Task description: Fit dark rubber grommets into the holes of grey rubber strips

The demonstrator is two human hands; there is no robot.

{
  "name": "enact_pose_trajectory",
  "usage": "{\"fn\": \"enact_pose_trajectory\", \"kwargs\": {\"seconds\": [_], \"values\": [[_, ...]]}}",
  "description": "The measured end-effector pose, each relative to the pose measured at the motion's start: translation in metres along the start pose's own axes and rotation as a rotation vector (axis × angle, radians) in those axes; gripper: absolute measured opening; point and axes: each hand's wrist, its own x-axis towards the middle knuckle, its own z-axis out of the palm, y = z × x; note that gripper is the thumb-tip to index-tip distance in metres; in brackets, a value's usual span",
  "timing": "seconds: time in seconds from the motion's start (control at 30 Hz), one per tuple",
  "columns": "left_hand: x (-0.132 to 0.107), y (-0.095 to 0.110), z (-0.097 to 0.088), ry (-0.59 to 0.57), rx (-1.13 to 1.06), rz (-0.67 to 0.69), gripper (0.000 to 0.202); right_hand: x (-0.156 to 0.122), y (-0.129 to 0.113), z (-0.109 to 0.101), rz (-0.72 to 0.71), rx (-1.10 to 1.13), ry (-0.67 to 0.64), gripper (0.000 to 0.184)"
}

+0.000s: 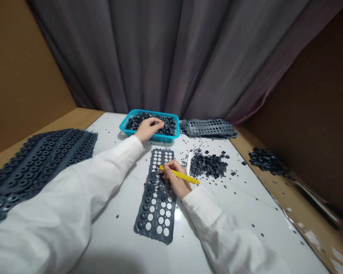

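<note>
My left hand point(148, 128) is over the blue basket point(178, 131), its thumb and fingertips drawn together in a pinch. Whatever they may hold is too small to make out. Small black rubber pieces point(168, 127) fill the basket. In my right hand point(177, 179) is a yellow pen-shaped tool point(185, 177), held slantwise above a dark rubber sheet point(157, 186). White round holes run along much of this sheet, while black ring-shaped pieces point(144, 215) remain attached mainly down its left side. My right fingers cover part of the sheet.
A large stack of ringed rubber sheets point(48, 156) lies at left. Punched sheets point(211, 128) are stacked at the back right. A pile of black bits point(211, 164) sits beside a white pen-shaped tool point(189, 161). Another dark pile point(267, 160) lies near the right cardboard wall point(311, 114).
</note>
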Motion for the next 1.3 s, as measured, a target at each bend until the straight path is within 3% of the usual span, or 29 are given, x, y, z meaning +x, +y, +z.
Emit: {"fn": "enact_pose_trajectory", "kwargs": {"seconds": [0.07, 0.17, 0.27, 0.33, 0.4, 0.47, 0.6, 0.7, 0.77, 0.83, 0.9, 1.03, 1.17, 1.23, 1.3], "values": [[0.037, 0.002, 0.008, 0.081, 0.225, 0.119, 0.02, 0.0, 0.002, 0.0, 0.004, 0.01, 0.009, 0.017], [0.071, -0.002, 0.015, 0.116, 0.272, 0.117, 0.034, 0.0, 0.004, 0.0, 0.013, 0.03, 0.02, 0.018], [0.081, -0.01, 0.01, 0.141, 0.264, 0.09, 0.043, 0.001, 0.004, 0.0, 0.017, 0.065, 0.028, 0.018], [0.071, -0.011, 0.002, 0.166, 0.271, 0.093, 0.041, 0.001, 0.003, 0.0, 0.022, 0.097, 0.037, 0.019], [0.043, -0.005, -0.009, 0.171, 0.289, 0.12, 0.031, 0.002, 0.001, -0.001, 0.035, 0.14, 0.057, 0.021], [-0.005, 0.006, -0.018, 0.09, 0.342, 0.162, 0.018, 0.002, -0.002, -0.002, 0.045, 0.192, 0.1, 0.023], [-0.138, 0.024, -0.029, -0.523, 0.618, 0.14, 0.018, 0.002, -0.005, -0.003, 0.02, 0.226, 0.179, 0.027], [-0.214, 0.017, -0.03, -0.787, 0.726, 0.443, 0.021, 0.002, -0.005, -0.002, 0.008, 0.199, 0.159, 0.029], [-0.237, 0.005, -0.028, -0.771, 0.811, 0.627, 0.006, 0.001, -0.005, -0.002, 0.012, 0.193, 0.15, 0.03], [-0.241, -0.006, -0.024, -0.708, 0.873, 0.774, 0.02, 0.0, -0.006, -0.001, 0.013, 0.193, 0.161, 0.029], [-0.237, -0.01, -0.021, -0.68, 0.872, 0.809, 0.03, -0.003, -0.008, -0.001, 0.025, 0.207, 0.164, 0.028], [-0.226, 0.005, -0.025, -0.737, 0.619, 0.528, 0.027, -0.009, -0.012, 0.002, 0.1, 0.219, 0.112, 0.025], [-0.21, 0.02, -0.029, -0.809, 0.349, 0.289, 0.011, -0.008, -0.013, 0.008, 0.122, 0.145, 0.1, 0.015], [-0.192, 0.016, -0.029, -0.709, 0.312, 0.232, 0.011, -0.004, -0.013, 0.011, 0.124, 0.079, 0.105, 0.011], [-0.168, 0.005, -0.027, -0.483, 0.35, 0.2, 0.013, -0.001, -0.012, 0.013, 0.131, 0.011, 0.104, 0.013]]}}
